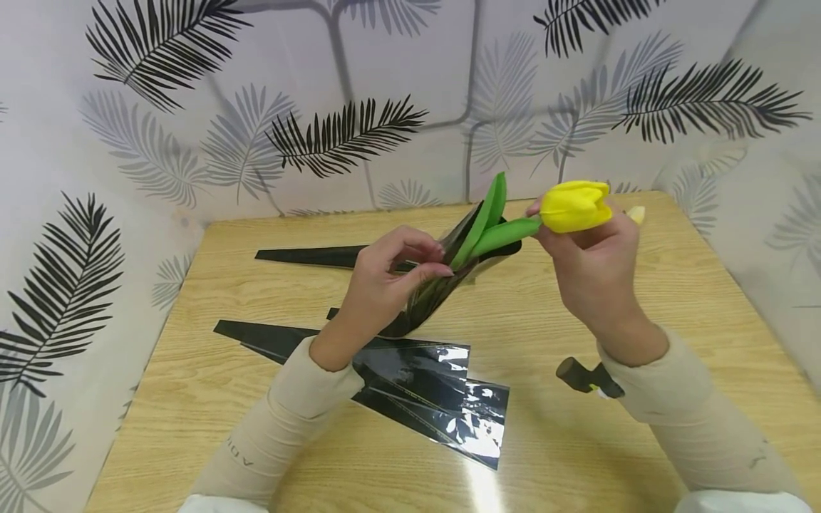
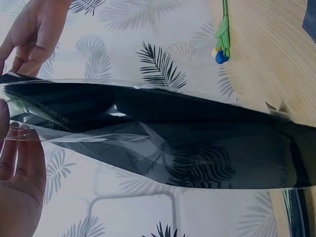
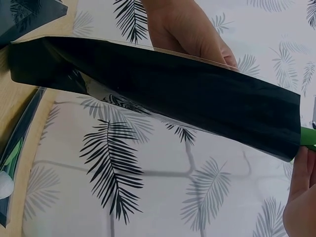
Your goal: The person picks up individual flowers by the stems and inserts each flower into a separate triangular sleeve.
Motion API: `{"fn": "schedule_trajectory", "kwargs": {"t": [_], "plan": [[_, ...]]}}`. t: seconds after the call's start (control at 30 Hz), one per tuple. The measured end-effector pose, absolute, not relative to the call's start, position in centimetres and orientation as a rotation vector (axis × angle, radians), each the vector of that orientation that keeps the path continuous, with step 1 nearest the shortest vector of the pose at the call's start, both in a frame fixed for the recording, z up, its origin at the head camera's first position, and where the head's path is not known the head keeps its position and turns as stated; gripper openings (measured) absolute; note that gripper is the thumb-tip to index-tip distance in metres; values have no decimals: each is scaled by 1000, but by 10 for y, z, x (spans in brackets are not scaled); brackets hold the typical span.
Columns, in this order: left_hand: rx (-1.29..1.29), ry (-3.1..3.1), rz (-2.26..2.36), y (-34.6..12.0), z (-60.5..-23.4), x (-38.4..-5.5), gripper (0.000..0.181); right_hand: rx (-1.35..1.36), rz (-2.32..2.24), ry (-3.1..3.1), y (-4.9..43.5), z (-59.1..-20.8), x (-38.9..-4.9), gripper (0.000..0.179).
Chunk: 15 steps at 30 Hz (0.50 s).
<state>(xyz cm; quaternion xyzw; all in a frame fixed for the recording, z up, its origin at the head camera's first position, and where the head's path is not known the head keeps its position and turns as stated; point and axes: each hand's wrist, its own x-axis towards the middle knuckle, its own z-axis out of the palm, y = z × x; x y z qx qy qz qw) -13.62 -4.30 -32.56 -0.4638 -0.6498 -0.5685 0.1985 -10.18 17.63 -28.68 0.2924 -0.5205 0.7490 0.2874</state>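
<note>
Pale wall covering with dark and grey fronds closed off the back of the scene, and a wood-grained bench filled the middle and lower frame. Above it, slightly right of centre, a yellow tulip lay between the two hands, its bloom toward the right of the frame and its green leaves toward the left, within the mouth of a black film wrapper. Bloom and neck were nearer the right hand, which grasped the flower just below its head. The left hand pinched the wrapper at its open edge, beside the leaf bases. Critical relation: the wrapper's long axis sloped from the lower left up to its mouth at the upper right, whereas the flower's neck ran more nearly level; the two axes met at an angle by the left fingertips. How far the stem reached inside could not be told. Flat black film pieces lay on the bench below the left hand, at lower centre.
</note>
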Motion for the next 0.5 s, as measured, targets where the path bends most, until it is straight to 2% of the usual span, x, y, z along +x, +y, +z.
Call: {"fn": "schedule_trajectory", "kwargs": {"t": [0.13,0.33,0.5], "plan": [[-1305,-1812,-1599,-41,-326,-136,26,768,1921,-1479,177,-287,-100,19],[-1301,-1800,-1597,-39,-326,-135,26,747,1793,-1584,180,-285,-99,25],[-1277,-1787,-1578,-37,-325,-134,26,733,1793,-1649,182,-282,-97,21]]}}
